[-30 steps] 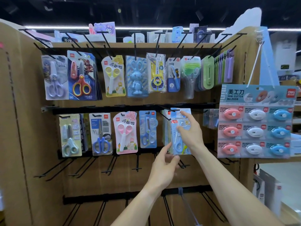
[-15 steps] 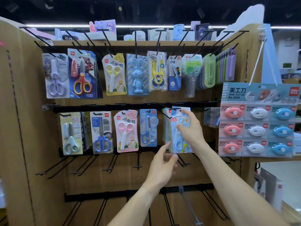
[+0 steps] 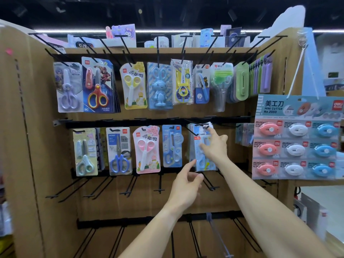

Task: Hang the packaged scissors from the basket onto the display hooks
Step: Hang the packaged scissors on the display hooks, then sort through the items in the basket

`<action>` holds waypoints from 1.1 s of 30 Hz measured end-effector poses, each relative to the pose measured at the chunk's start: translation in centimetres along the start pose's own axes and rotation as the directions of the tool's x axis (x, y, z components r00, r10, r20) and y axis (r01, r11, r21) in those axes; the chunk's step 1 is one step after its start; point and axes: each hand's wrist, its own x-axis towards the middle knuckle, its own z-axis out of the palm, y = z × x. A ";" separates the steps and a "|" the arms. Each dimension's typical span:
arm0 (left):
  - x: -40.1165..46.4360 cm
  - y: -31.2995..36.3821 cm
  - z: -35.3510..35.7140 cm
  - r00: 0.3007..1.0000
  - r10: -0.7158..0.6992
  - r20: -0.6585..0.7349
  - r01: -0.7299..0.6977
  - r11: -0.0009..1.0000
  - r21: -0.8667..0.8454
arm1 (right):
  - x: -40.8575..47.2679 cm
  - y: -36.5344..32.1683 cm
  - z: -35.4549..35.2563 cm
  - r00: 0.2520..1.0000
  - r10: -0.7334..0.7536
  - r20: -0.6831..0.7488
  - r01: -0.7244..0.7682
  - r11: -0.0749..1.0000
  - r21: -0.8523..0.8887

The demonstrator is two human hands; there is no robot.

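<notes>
A light-blue scissors pack (image 3: 202,162) hangs at the right end of the middle row, its top at a black hook (image 3: 201,125). My right hand (image 3: 216,146) holds this pack: the thumb lies across its front and the index finger reaches up to its top edge by the hook. My left hand (image 3: 186,181) is just below it, fingers loosely bent and holding nothing, with the index fingertip at the pack's lower left corner. Other scissors packs fill the top row (image 3: 133,84) and middle row (image 3: 147,149). The basket is out of view.
The cardboard display stand (image 3: 37,127) has bare black hooks in its lower rows (image 3: 160,187). A hanging card of mini cutters (image 3: 297,138) sits close on the right. More packs (image 3: 243,135) hang behind it. Small goods stand on the stand's top shelf (image 3: 121,32).
My right hand has shifted the light-blue pack slightly up and back along the hook. My left hand rose a little toward the pack's bottom corner.
</notes>
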 end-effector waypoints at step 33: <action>-48.1 -26.1 -33.0 0.630 -0.264 -0.730 0.774 0.289 0.564 | -59.0 -3.9 33.3 0.413 -0.257 0.873 0.120 0.966 0.227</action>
